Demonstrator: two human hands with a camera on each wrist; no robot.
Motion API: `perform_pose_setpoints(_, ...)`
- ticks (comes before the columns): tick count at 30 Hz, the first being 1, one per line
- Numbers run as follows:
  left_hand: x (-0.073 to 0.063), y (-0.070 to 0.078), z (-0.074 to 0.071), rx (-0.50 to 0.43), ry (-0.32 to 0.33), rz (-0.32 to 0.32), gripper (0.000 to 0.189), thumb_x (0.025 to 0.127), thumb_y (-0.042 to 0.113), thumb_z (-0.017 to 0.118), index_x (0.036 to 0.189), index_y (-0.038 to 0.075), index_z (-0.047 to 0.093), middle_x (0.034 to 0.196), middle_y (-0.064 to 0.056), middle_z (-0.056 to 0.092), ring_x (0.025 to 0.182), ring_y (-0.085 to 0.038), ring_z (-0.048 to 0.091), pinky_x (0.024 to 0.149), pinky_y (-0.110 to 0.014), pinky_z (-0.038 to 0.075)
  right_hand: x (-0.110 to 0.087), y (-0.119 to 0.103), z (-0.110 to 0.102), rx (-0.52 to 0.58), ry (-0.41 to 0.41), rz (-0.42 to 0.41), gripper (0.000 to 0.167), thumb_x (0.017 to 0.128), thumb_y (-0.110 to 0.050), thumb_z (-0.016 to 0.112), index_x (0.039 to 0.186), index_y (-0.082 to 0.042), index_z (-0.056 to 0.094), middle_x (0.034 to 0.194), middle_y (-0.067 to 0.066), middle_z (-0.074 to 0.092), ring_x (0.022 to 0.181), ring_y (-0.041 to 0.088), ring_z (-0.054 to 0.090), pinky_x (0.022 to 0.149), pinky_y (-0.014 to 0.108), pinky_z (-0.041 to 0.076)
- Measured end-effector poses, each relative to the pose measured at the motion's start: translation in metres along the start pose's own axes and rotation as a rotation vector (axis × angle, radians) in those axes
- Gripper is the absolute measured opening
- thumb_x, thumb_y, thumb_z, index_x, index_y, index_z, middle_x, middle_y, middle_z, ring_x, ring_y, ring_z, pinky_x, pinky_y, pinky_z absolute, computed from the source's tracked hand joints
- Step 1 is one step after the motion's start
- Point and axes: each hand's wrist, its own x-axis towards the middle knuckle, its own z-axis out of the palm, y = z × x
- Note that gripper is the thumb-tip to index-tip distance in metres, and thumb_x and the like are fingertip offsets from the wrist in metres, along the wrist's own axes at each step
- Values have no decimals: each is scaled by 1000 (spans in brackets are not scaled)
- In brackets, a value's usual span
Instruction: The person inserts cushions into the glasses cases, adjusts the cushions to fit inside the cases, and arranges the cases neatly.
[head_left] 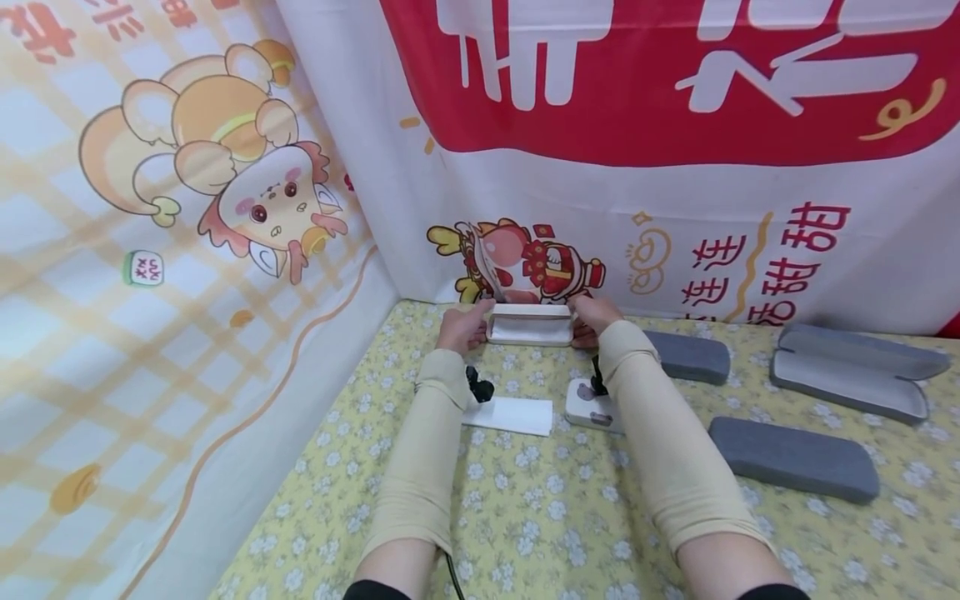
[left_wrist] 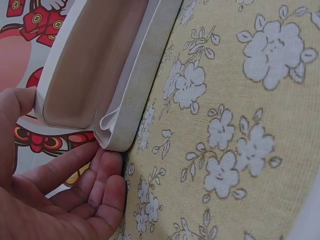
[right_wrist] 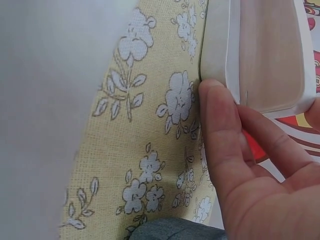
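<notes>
A white glasses case (head_left: 529, 341) stands open at the back of the table, its lid raised and its inside facing me. My left hand (head_left: 463, 327) holds its left end. In the left wrist view the thumb is on the lid's edge and the curled fingers (left_wrist: 111, 172) are at the base's corner. The right hand (head_left: 592, 318) holds the other end, with fingertips (right_wrist: 220, 102) against the base's corner and the thumb near the lid. The lid lining (right_wrist: 272, 55) is beige. A thin white fold (left_wrist: 110, 120) shows inside at the left end.
A flat white folded sheet (head_left: 517, 415) and a small white box (head_left: 588, 407) with brown pictures lie nearer me, partly behind my arms. On the right are two closed grey cases (head_left: 795, 458) and an open grey case (head_left: 847, 379). Printed curtains (head_left: 525, 192) border the flowered tablecloth (head_left: 540, 517).
</notes>
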Motion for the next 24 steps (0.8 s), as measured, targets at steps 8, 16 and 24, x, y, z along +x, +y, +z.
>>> perform_pose_setpoints(8, 0, -1, -1, -29, -2, 7, 52, 82, 43, 78, 110, 0, 66, 99, -15, 72, 91, -30, 68, 82, -41, 54, 3, 1, -2, -13, -4, -1, 44, 93, -22, 52, 129, 4, 55, 114, 21, 62, 90, 31, 66, 84, 42, 57)
perform_pose_setpoints(16, -4, 0, -3, -28, -13, 16, 25, 85, 22, 76, 98, 0, 71, 88, -11, 71, 90, -29, 68, 83, -40, 54, 0, 1, -1, -84, 54, 3, 25, 87, -3, 61, 111, 3, 64, 96, 15, 66, 69, 23, 68, 77, 37, 59)
perform_pose_setpoints(24, -11, 2, -6, -7, -26, 16, 27, 87, 21, 74, 104, 0, 70, 97, -14, 71, 96, -30, 67, 89, -41, 53, -1, 1, 0, -118, 45, -8, 31, 90, -7, 61, 118, 4, 62, 103, 18, 67, 78, 27, 71, 79, 38, 59)
